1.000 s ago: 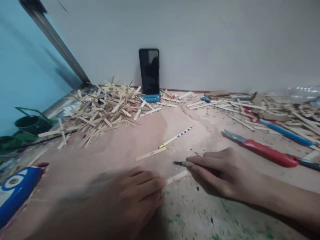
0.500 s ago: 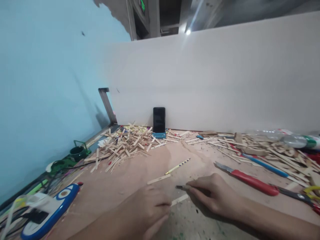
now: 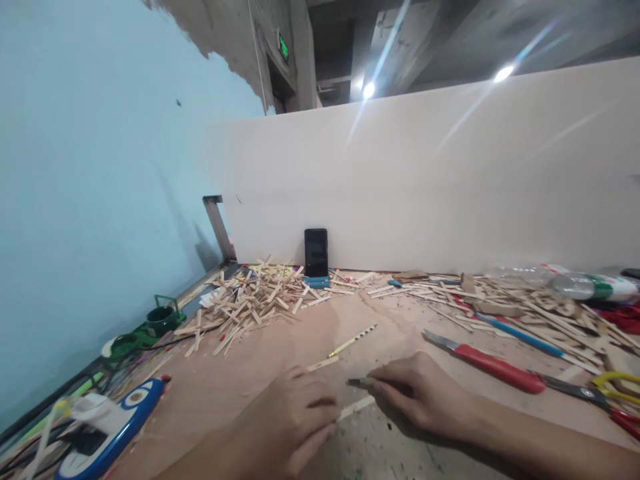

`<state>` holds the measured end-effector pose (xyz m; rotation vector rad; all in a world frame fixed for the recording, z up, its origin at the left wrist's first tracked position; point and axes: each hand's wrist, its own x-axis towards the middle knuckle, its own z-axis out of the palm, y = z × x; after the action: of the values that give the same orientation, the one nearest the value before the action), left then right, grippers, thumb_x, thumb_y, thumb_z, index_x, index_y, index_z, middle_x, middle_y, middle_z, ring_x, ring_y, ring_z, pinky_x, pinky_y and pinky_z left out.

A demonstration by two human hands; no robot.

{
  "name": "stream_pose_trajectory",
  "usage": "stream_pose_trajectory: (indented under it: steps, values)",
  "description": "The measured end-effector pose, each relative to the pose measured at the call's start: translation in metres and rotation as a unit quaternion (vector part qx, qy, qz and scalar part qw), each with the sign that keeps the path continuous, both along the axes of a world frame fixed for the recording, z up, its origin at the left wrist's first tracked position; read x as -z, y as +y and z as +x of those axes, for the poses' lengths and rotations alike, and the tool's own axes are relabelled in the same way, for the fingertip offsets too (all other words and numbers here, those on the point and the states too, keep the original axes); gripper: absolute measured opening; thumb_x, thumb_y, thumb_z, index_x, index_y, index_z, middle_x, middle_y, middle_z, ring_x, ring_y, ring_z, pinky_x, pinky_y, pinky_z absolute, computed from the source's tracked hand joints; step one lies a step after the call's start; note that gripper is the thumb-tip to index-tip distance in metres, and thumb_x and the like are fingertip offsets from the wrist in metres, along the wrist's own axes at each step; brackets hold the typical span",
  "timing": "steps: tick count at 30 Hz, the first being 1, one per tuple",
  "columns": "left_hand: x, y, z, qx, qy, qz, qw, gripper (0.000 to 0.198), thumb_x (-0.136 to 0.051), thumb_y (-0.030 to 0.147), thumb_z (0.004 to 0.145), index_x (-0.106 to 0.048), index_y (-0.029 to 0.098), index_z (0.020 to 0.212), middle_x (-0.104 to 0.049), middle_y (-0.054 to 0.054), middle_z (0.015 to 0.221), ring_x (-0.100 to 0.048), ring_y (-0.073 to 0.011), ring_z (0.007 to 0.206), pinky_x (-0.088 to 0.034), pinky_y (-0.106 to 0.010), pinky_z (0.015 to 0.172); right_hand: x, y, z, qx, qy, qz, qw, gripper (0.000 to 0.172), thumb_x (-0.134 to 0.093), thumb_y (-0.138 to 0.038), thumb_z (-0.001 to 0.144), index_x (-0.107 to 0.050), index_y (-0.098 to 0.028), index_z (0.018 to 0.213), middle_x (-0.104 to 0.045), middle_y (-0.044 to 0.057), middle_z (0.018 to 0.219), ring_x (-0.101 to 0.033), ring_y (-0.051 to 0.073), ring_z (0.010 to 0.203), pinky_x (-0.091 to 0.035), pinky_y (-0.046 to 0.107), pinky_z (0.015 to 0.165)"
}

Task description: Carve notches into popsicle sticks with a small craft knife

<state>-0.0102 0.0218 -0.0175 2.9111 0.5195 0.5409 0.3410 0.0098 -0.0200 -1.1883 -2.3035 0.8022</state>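
Observation:
My right hand [image 3: 420, 400] rests on the worktable, fingers pinched round a small craft knife [image 3: 359, 383] whose dark tip points left. My left hand [image 3: 295, 420] lies beside it with curled fingers pressing down on one end of a flat wooden stick [image 3: 356, 407]. A second loose stick [image 3: 323, 364] and a yellow pencil [image 3: 353, 341] lie just beyond the hands.
A heap of wooden sticks [image 3: 250, 300] lies at the back left. A black phone [image 3: 316, 257] leans on the white wall. A red-handled cutter [image 3: 480, 367], a blue pen [image 3: 530, 337], scissors [image 3: 600, 393] and a plastic bottle [image 3: 575, 285] are on the right. A blue and white object [image 3: 115, 427] sits front left.
The view has tilted upward, showing the wall top and ceiling lights. Both hands stay on the stick and knife, the left one drawn slightly back.

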Motion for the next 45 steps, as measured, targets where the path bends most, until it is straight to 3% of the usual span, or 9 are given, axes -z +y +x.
stream_pose_trajectory:
  steps: [8,15,20,25,29,34,45]
  values:
    - [0.003,-0.004,0.001,0.009,0.009,-0.018,1.0,0.009,-0.088,0.024,0.124,-0.084,0.018,0.129,-0.088,-0.006,0.129,-0.087,-0.025,0.117,-0.078,-0.048,0.112,-0.005,-0.001,0.0,-0.006,-0.006,0.0,1.0,0.07,-0.054,-0.077,0.136,-0.081,-0.021,0.104,-0.072,-0.001,0.084,-0.067,0.018,0.072,-0.06,0.034,0.076]
    - [0.002,-0.005,0.004,0.003,0.009,-0.028,1.0,0.011,-0.09,0.027,0.123,-0.084,0.018,0.125,-0.087,-0.005,0.126,-0.087,-0.025,0.117,-0.079,-0.048,0.11,-0.007,0.0,0.002,-0.012,-0.015,0.012,1.0,0.079,-0.045,-0.074,0.138,-0.094,-0.016,0.116,-0.089,0.01,0.093,-0.073,0.017,0.078,-0.05,0.032,0.075]
    - [0.0,-0.007,0.006,0.002,0.011,-0.034,0.999,0.012,-0.09,0.028,0.124,-0.085,0.018,0.127,-0.088,-0.006,0.127,-0.087,-0.025,0.117,-0.079,-0.048,0.11,-0.007,0.0,0.002,-0.006,-0.013,0.014,1.0,0.076,-0.047,-0.072,0.137,-0.093,-0.017,0.11,-0.089,0.01,0.092,-0.072,0.017,0.076,-0.05,0.032,0.074]
    - [0.001,-0.007,0.008,0.002,0.0,-0.042,0.999,0.009,-0.09,0.025,0.123,-0.084,0.018,0.122,-0.088,-0.005,0.125,-0.088,-0.025,0.118,-0.079,-0.048,0.112,-0.009,0.001,0.002,0.0,-0.019,0.011,1.0,0.071,-0.048,-0.069,0.137,-0.096,-0.018,0.121,-0.091,0.01,0.096,-0.076,0.018,0.081,-0.054,0.031,0.077]
    - [0.002,-0.007,0.009,0.001,-0.003,-0.047,0.999,0.011,-0.09,0.026,0.123,-0.084,0.017,0.121,-0.088,-0.005,0.125,-0.088,-0.0253,0.118,-0.079,-0.049,0.112,-0.009,0.001,0.003,-0.001,-0.023,0.011,1.0,0.074,-0.049,-0.071,0.137,-0.096,-0.018,0.115,-0.087,0.008,0.088,-0.071,0.017,0.076,-0.051,0.031,0.073]
    - [0.003,-0.006,0.009,-0.001,0.0,-0.046,0.999,0.013,-0.091,0.028,0.123,-0.084,0.017,0.12,-0.088,-0.005,0.125,-0.088,-0.0254,0.118,-0.079,-0.048,0.112,-0.008,0.001,0.004,-0.006,-0.022,0.014,1.0,0.075,-0.048,-0.072,0.137,-0.097,-0.017,0.121,-0.089,0.009,0.093,-0.07,0.017,0.076,-0.051,0.032,0.073]
    - [0.003,-0.005,0.009,0.002,0.006,-0.035,0.999,0.016,-0.091,0.032,0.124,-0.084,0.018,0.119,-0.087,-0.005,0.123,-0.087,-0.0245,0.115,-0.079,-0.047,0.109,-0.012,0.0,0.002,-0.006,-0.032,0.011,0.999,0.077,-0.046,-0.073,0.137,-0.092,-0.019,0.11,-0.085,0.008,0.087,-0.069,0.017,0.074,-0.049,0.032,0.072]
